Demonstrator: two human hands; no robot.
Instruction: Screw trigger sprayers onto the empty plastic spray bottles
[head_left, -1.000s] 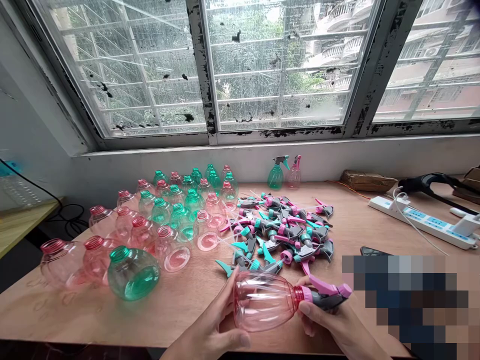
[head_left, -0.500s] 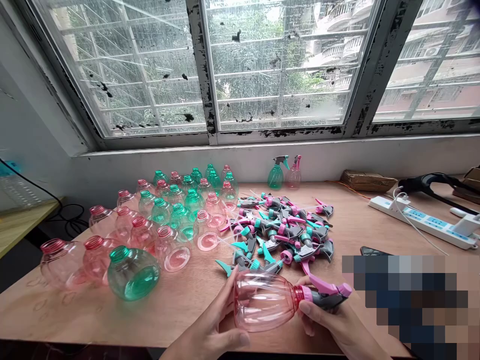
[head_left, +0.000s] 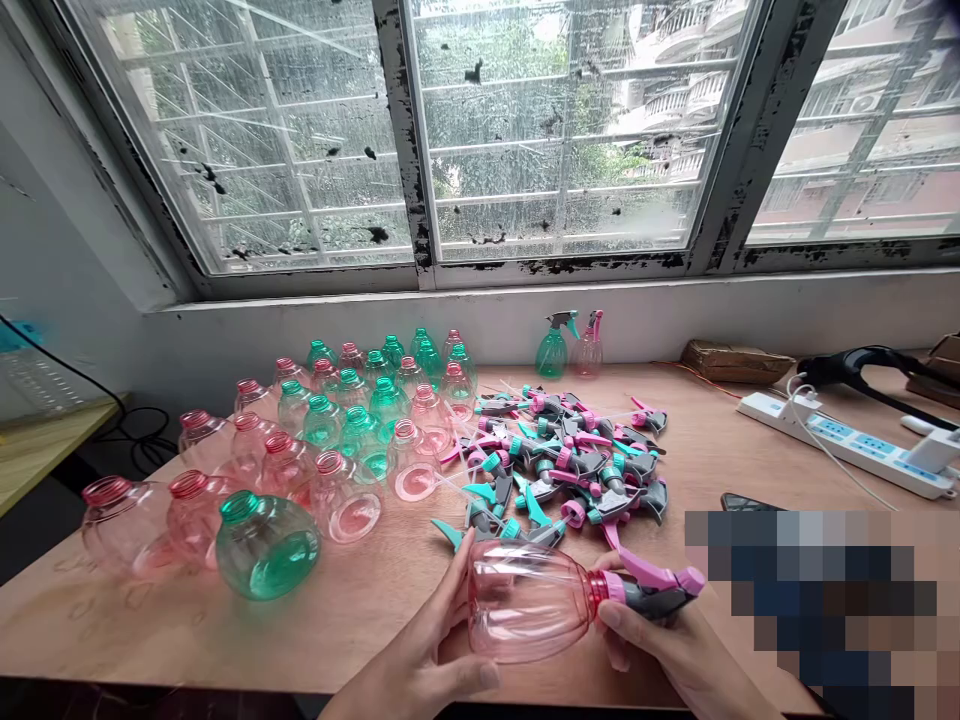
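A clear pink spray bottle [head_left: 529, 605] lies sideways between my hands, low over the front of the table. Its grey and pink trigger head [head_left: 656, 588] is on the neck and points right. My left hand [head_left: 427, 640] cups the bottle's base, thumb below and fingers behind it. With thumb and fingers, my right hand [head_left: 667, 640] grips the neck and the underside of the trigger head; some of its fingers are hidden. Just beyond the bottle lies a heap of loose trigger heads [head_left: 562, 460] in grey, pink and teal.
Rows of open pink and green bottles [head_left: 360, 425] stand on the left of the table [head_left: 360, 620]. Two spray bottles with heads, one green [head_left: 552, 352] and one pink [head_left: 589, 352], stand by the wall. A power strip [head_left: 847, 445] and a phone [head_left: 750, 502] lie at right.
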